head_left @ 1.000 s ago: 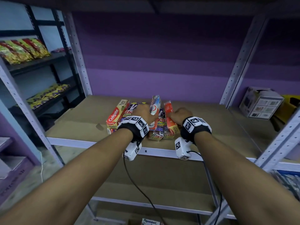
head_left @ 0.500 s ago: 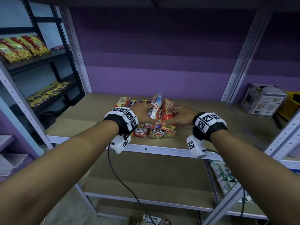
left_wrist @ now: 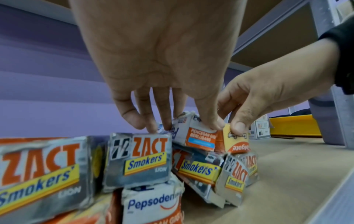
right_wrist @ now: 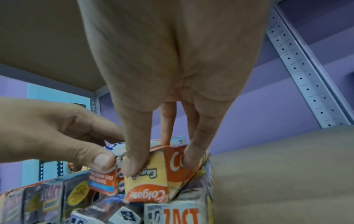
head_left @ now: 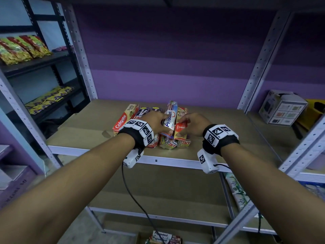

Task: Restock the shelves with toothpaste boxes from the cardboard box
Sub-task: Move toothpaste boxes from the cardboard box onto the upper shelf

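The brown shelf board (head_left: 73, 138) sits in a metal rack in front of a purple wall (head_left: 167, 67), and the toothpaste boxes lie in a small messy pile near its front edge. The left hand (head_left: 156, 123) pinches the Pepsodent box (head_left: 170, 118) on top of the pile with its thumb and fingers. The right hand (head_left: 193, 125) pinches the Colgate box (head_left: 180, 128) right beside it, thumb on 1 side and fingers on the other. Both top boxes are tilted and rest on bent ZACT boxes (left_wrist: 138, 160), so I think a pull or a push could make the pile slide and tip a box off the front edge. The crushed ends could also catch on each other. Only the wrist views show the fingertips (right_wrist: 132, 166) and the dents up close. Only the head view shows another Colgate box (head_left: 123, 118) lying flat at the left of the pile, the white carton (head_left: 283, 108) far right, the snack packs (head_left: 21, 48) far left, and more Pepsodent boxes (head_left: 163, 237) down below.
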### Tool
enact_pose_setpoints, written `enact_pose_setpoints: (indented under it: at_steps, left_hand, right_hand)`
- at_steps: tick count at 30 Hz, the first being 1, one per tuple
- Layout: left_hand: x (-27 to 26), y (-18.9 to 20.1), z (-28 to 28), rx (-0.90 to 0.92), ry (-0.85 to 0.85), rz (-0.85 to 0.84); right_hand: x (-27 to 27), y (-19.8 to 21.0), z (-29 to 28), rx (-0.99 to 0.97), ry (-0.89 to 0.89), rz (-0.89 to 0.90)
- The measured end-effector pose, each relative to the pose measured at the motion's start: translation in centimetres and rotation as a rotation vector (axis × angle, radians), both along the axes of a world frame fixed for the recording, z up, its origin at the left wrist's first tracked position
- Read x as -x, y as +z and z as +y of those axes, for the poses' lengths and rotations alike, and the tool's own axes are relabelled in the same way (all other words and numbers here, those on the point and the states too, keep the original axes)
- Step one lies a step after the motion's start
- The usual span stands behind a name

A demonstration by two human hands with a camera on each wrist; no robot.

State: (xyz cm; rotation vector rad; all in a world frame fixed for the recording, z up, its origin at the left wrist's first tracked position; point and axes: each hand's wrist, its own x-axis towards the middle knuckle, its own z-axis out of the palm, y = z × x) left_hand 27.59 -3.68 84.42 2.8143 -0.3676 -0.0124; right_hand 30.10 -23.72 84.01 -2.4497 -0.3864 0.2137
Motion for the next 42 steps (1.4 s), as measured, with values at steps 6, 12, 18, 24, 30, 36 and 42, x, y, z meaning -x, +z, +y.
enact_pose_setpoints:
  at_steps: [6,12,18,24,30,36,42]
  left_hand:
    - [0.7,-0.4,-0.3,-0.026,-0.020,-0.061]
    - [1.8,0.6,0.0,-0.130,-0.072,-0.104]
    - [3.5,1.3,0.1,-0.108,-0.168,-0.172]
    - [5.8,0.5,0.1,-0.124,-0.297,-0.140]
    - [7.9,-2.3,0.2,-0.103,-0.360,-0.069]
    - [9.4,-5.7,0.9,-0.095,-0.366,0.051]
    - [11.2,-10.6,0.7,-0.067,-0.293,0.260]
  right_hand:
    - [0.2,-0.4,-0.8,-0.006,0.046,0.000]
    - [1.3,0.3,-2.3,0.011,0.044,-0.034]
    - [2.8,1.3,-3.8,0.036,0.069,-0.028]
    - [5.5,1.1,-4.6,0.162,0.131,0.056]
    - [8.2,-0.5,-4.8,0.217,0.219,0.169]
    - [10.0,-3.7,-4.6,0.248,0.193,0.283]
    - [11.6,-8.8,-4.3,0.286,0.259,0.379]
